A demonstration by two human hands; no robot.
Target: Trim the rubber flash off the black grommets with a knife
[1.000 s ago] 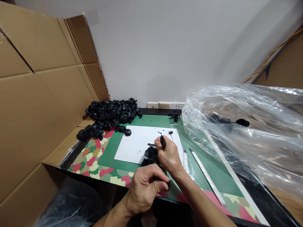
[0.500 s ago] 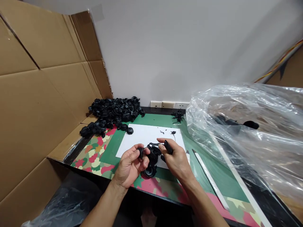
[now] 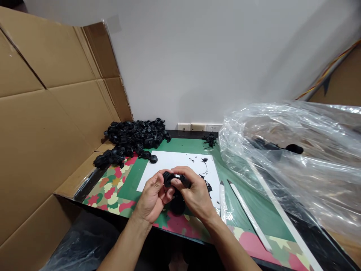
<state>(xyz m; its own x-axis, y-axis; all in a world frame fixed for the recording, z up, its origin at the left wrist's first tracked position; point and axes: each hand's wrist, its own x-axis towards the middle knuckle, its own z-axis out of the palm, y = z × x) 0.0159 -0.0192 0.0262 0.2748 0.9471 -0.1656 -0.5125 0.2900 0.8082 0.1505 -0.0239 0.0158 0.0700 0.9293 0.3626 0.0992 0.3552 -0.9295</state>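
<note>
Over the white sheet (image 3: pixel 158 158), my left hand (image 3: pixel 153 194) is closed on a small ribbed black rubber-looking part (image 3: pixel 167 178), pinched between thumb and fingers. From the other side, my right hand (image 3: pixel 197 192) comes up against it, closed, with black material (image 3: pixel 184 181) between thumb and fingers. Whether that is the same piece or a separate one, I cannot tell. Beneath both hands lies more of the black parts (image 3: pixel 178 205), partly hidden. Black scraps (image 3: pixel 208 186) lie on the sheet beside my right hand.
A heap of black parts (image 3: pixel 138 133) sits back left by a cardboard wall (image 3: pixel 56 113). One part (image 3: pixel 153 159) rests at the sheet's corner. Black trimmings (image 3: pixel 210 140) lie at the back. Two white pencil-like sticks (image 3: pixel 248 214) and a clear plastic bag (image 3: pixel 267 124) are to the right.
My right hand has moved left and now meets the ribbed part in my left hand. Black scraps and a second white stick that it covered now show more.
</note>
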